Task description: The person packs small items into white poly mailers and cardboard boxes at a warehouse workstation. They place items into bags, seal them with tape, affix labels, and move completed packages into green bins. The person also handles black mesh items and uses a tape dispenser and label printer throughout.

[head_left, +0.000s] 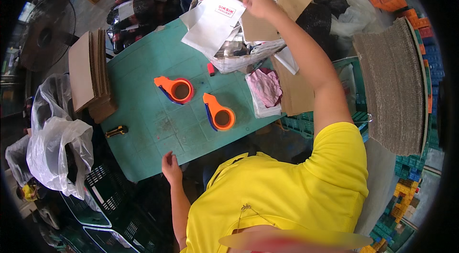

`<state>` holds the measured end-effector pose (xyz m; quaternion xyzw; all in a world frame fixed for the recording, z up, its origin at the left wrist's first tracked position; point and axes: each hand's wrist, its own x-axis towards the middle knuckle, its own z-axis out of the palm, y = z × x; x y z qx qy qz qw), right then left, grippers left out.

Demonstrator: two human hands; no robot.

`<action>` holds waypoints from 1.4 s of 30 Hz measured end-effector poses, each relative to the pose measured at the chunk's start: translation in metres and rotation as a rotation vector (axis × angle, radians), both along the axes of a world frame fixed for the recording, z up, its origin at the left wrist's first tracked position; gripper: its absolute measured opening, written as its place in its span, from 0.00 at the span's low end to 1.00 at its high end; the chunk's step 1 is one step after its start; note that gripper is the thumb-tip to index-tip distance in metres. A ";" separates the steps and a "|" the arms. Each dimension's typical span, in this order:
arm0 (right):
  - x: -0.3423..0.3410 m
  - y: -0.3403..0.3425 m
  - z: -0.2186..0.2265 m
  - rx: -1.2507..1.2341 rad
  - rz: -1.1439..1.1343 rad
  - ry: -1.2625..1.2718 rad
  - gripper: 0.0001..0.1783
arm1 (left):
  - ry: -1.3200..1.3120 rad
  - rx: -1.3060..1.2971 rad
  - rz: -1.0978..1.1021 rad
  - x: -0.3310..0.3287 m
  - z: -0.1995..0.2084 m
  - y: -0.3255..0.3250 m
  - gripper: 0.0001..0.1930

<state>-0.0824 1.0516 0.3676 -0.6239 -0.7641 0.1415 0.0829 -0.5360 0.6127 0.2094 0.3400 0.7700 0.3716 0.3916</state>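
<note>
My right hand (260, 5) reaches to the far side of the table, its fingers closed at the upper right corner of a white sheet (215, 23) with red print. The sheet lies tilted over a white woven sack (234, 64) full of mixed items. Near the table's front edge, my left hand (172, 168) is empty, its fingers loosely bent. Two orange tape dispensers (180, 91) (223, 118) rest on the green tabletop (143, 104). A small red and black item (211, 69) lies close to the sack.
A yellow and black box cutter (116, 131) lies at the table's left edge, below cardboard sheets (83, 71). At right are a pink cloth (266, 87) and a tall cardboard stack (392, 85). Black wrapped bundles (138, 9) sit behind; green crates (103, 186) stand lower left.
</note>
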 end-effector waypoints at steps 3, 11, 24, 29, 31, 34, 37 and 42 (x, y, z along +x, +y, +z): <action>0.001 -0.027 -0.003 -0.136 0.204 -0.134 0.18 | 0.182 0.229 -0.215 0.050 0.035 0.070 0.08; 0.047 -0.044 -0.014 0.106 0.198 0.129 0.27 | -0.088 0.518 -0.555 0.224 0.104 0.285 0.10; 0.099 -0.050 -0.007 -0.073 -0.052 0.738 0.38 | -0.450 0.100 -0.435 0.350 0.054 0.396 0.27; 0.102 -0.043 -0.007 -0.052 -0.063 0.762 0.36 | -0.384 0.131 -0.513 0.357 0.059 0.400 0.22; 0.098 -0.042 -0.006 -0.030 -0.066 0.726 0.36 | -0.311 0.151 -0.551 0.359 0.062 0.399 0.21; 0.090 -0.043 -0.006 -0.028 -0.075 0.708 0.36 | -0.213 0.184 -0.583 0.359 0.068 0.396 0.21; 0.084 -0.047 -0.008 -0.069 -0.067 0.652 0.34 | -0.046 0.265 -0.534 0.344 0.079 0.395 0.20; 0.076 -0.061 -0.005 -0.076 0.138 0.298 0.33 | 0.794 0.339 -0.146 0.260 0.099 0.416 0.34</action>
